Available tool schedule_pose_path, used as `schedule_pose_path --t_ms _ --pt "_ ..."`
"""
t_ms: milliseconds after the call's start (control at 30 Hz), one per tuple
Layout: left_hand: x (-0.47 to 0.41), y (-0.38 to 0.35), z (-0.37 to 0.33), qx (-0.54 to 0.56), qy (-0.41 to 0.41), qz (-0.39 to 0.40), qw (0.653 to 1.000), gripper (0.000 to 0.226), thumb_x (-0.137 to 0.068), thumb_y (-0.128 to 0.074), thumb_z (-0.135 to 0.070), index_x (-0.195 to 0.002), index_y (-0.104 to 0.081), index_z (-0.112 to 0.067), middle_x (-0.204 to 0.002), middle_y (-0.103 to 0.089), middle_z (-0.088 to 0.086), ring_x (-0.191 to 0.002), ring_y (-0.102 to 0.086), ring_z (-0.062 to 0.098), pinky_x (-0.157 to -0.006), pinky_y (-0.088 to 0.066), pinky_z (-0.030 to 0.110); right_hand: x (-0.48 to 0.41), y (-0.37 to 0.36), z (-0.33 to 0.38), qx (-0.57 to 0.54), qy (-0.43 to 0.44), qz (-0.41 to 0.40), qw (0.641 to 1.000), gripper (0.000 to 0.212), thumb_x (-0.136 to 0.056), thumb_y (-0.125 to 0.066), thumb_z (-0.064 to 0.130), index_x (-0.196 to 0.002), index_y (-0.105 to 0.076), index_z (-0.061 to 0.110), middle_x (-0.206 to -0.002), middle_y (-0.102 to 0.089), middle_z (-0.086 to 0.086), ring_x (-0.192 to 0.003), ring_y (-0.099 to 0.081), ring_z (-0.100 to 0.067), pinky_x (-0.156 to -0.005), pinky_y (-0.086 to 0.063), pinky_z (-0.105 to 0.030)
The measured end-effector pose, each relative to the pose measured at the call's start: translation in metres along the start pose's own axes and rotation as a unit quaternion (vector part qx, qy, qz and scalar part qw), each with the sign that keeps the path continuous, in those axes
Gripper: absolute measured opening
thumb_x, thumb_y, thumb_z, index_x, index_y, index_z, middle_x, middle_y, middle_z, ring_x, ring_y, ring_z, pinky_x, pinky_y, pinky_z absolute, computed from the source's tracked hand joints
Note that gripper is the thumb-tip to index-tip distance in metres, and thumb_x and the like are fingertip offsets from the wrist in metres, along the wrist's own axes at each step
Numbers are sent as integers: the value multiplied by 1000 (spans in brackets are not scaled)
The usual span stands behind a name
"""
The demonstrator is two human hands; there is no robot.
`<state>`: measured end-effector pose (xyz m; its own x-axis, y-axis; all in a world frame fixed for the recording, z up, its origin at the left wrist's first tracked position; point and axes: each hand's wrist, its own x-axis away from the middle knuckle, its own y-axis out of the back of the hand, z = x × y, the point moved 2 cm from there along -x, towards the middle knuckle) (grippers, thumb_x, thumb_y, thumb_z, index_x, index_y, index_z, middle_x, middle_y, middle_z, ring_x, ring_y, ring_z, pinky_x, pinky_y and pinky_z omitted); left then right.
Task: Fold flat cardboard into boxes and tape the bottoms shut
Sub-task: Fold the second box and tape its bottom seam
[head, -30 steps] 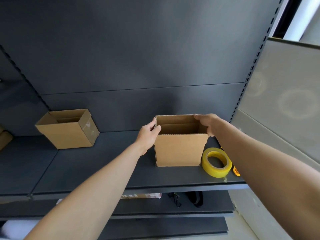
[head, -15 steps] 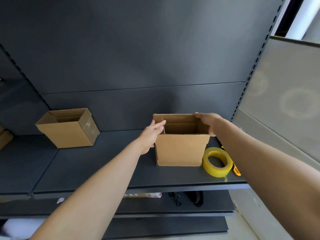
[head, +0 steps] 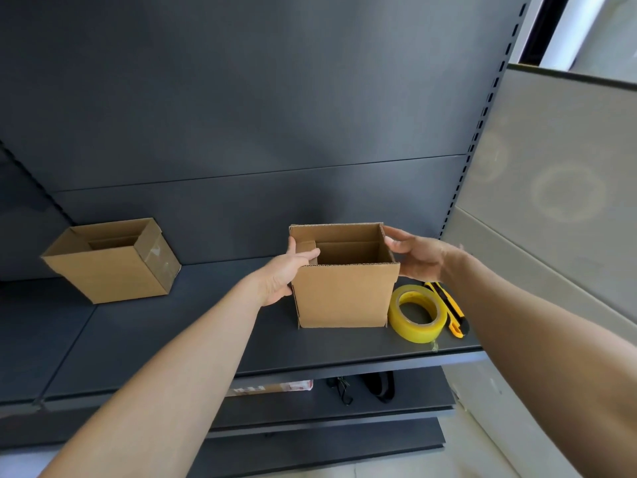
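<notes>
A brown cardboard box (head: 341,294) stands upright on the dark shelf (head: 172,339), its top open toward me. My left hand (head: 284,270) is at the box's left side, thumb pressing a small side flap inward and fingers against the outer wall. My right hand (head: 417,253) lies along the box's right wall with fingers straight, fingertips at the top right corner. A roll of yellow tape (head: 415,313) lies flat just right of the box. A yellow utility knife (head: 448,307) lies beside the roll.
A second assembled box (head: 110,263), taped on one side, lies tipped at the shelf's left. The shelf's dark back panel rises behind. A grey partition (head: 551,188) stands at right. Lower shelves hold a small carton (head: 272,388) and black straps (head: 372,388).
My left thumb has gone over the rim and pushed the left inner flap down. My right hand has slid off the rim to the outside of the right wall, uncovering the knife.
</notes>
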<state>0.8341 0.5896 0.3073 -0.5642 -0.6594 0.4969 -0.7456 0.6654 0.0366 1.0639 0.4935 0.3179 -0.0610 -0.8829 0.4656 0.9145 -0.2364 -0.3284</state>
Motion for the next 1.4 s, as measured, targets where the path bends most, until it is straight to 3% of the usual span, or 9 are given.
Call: schedule_pose_path --t_ms 133,367,533,667,767,967,1167,1300,1400 --pt "-2 -3 1 -4 -19 14 1000 80 -94 -55 -37 -152 0 -36 -156 -21 -10 -132 -38 18 -115 -23 52 -3 -4 -5 48 -22 -40 998 64 -92 -57 8 -146 -30 31 -116 -50 -5 -109 -55 -28 -94 -48 -43" --pt "3 3 9 -40 -56 86 994 98 -64 -65 -65 -148 -33 -25 -155 17 -22 -146 -11 16 -117 -11 56 -15 -2 -12 134 3 -129 982 60 -87 -62 -3 -137 -46 27 -125 -53 -11 -109 -59 -30 -87 -54 -39" --pt "4 5 11 -27 -66 43 997 66 -78 -67 -44 -139 -47 -28 -157 10 -21 -145 -17 19 -116 -14 54 -17 -5 -14 102 9 -105 989 54 -91 -56 -2 -137 -50 27 -124 -55 -11 -106 -61 -29 -79 -57 -36" --pt "2 2 12 -9 -59 -3 998 89 -68 -70 -54 -146 -35 -31 -155 -19 -18 -139 -29 19 -115 -19 53 -16 -4 -15 80 2 -94 992 46 -99 -45 2 -135 -50 29 -119 -60 -12 -90 -65 -23 -64 -58 -31" --pt "-2 1 13 -6 -54 -37 998 105 -64 -74 -56 -151 -17 -35 -148 -40 -10 -133 -39 20 -111 -27 47 -15 -2 -14 61 -7 -100 993 42 -102 -40 7 -133 -50 32 -116 -60 -11 -90 -65 -23 -76 -58 -35" --pt "-3 3 12 -50 -110 -84 989 20 -81 -71 -41 -98 -70 -30 -157 -15 -19 -137 -34 17 -109 -32 46 -12 -6 -12 25 -21 -131 991 29 -100 -44 20 -127 -54 21 -118 -58 -11 -97 -60 -24 -88 -52 -39" --pt "-10 3 10 -78 -123 -145 979 19 -84 -71 -31 -92 -59 -18 -152 -26 -14 -130 -40 20 -104 -40 50 -13 -15 -2 31 -33 -119 992 69 -80 -45 75 -125 -52 24 -122 -57 -8 -112 -56 -31 -92 -50 -45" --pt "-11 0 13 -85 -98 -154 980 27 -82 -72 -32 -98 -49 -32 -135 -45 -1 -119 -49 26 -98 -46 48 -13 -19 -3 40 -45 -148 987 76 -76 -40 82 -126 -47 26 -117 -56 -6 -104 -58 -29 -73 -54 -42" --pt "-10 -1 12 -78 -93 -147 982 37 -83 -71 -31 -109 -45 -34 -130 -46 0 -115 -50 25 -96 -47 45 -14 -20 -4 42 -42 -161 985 72 -76 -43 80 -123 -46 25 -112 -57 -6 -104 -59 -29 -87 -53 -46"
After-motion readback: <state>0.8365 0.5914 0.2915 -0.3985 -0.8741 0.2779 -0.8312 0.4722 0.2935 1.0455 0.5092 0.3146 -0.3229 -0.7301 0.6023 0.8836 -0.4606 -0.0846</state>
